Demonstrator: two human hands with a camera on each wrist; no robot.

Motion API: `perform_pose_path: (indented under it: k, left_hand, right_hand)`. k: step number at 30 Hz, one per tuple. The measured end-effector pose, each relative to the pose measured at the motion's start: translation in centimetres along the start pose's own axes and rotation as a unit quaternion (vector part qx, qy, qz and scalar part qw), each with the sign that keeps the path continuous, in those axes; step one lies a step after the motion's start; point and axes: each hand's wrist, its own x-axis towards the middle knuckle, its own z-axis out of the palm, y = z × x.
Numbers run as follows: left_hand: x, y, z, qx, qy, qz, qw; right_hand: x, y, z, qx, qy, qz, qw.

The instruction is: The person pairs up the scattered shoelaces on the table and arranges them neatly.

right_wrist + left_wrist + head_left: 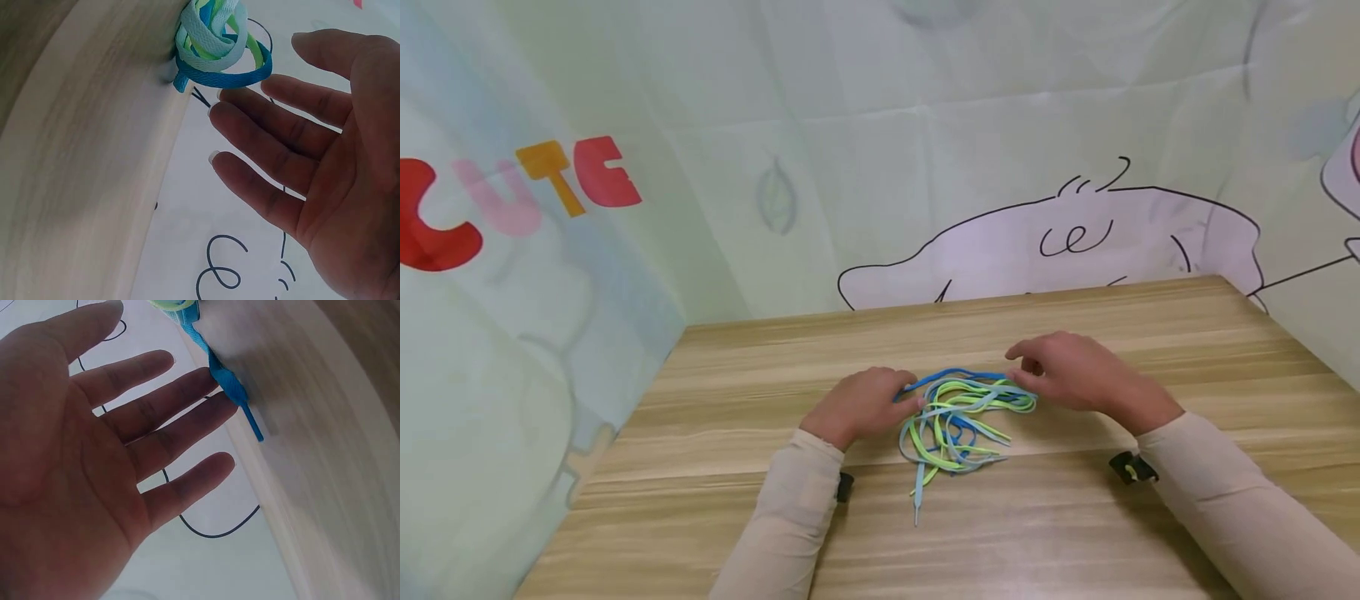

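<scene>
Bright-blue flat woven laces [955,372] arch along the far side of a loose tangle, mixed with pale-blue flat woven laces [919,483] and lime-green flat woven laces [1019,407]. The heap lies inward of the far edge of a pale wood-grain table [737,392], well apart from its left and right edges. Limp cord cannot hold a shape, which probably explains the loops slumping over one another; one pale-blue tip points toward the near side.

The bare left hand [861,404] is at the heap's left, fingers extended and fingertips against a bright-blue end, with nothing clasped. The bare right hand [1067,371] is at the other end, fingers loosely uncurled beside a bright-blue loop, its thumb apart from them in the wrist view; it grips nothing either. Their places at opposite ends seem suited to reaching the same bright-blue strand from both sides.

Beige long sleeves [793,508] cover the forearms, with small black wrist units [1133,467] below. Beyond the table, a pale printed cloth backdrop [850,167] carries "CUTE" in coloured letters [546,158] at left. No brand is readable on the laces.
</scene>
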Motion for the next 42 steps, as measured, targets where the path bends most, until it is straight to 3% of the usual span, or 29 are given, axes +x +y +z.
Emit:
perform_pose_path:
  k: [7,18,37,42]
  left_hand:
    - [0.0,0.1,0.1,0.0,0.004,0.001,1.0]
    - [0.0,0.6,-0.1,-0.017,-0.003,0.005,0.9998]
    - [0.0,1.1,-0.2,-0.008,-0.011,-0.003,0.9999]
    - [0.0,1.2,-0.2,-0.008,-0.008,-0.004,0.9999]
  right_hand:
    - [0.0,0.0,0.1,0.014,-0.009,0.003,0.9999]
    - [0.1,-0.1,0.8,0.022,-0.029,-0.04,0.9985]
    - [0.0,-0.3,0.9,0.005,-0.089,-0.006,0.996]
    - [-0.1,-0.4,0.6,-0.008,-0.094,-0.015,0.9954]
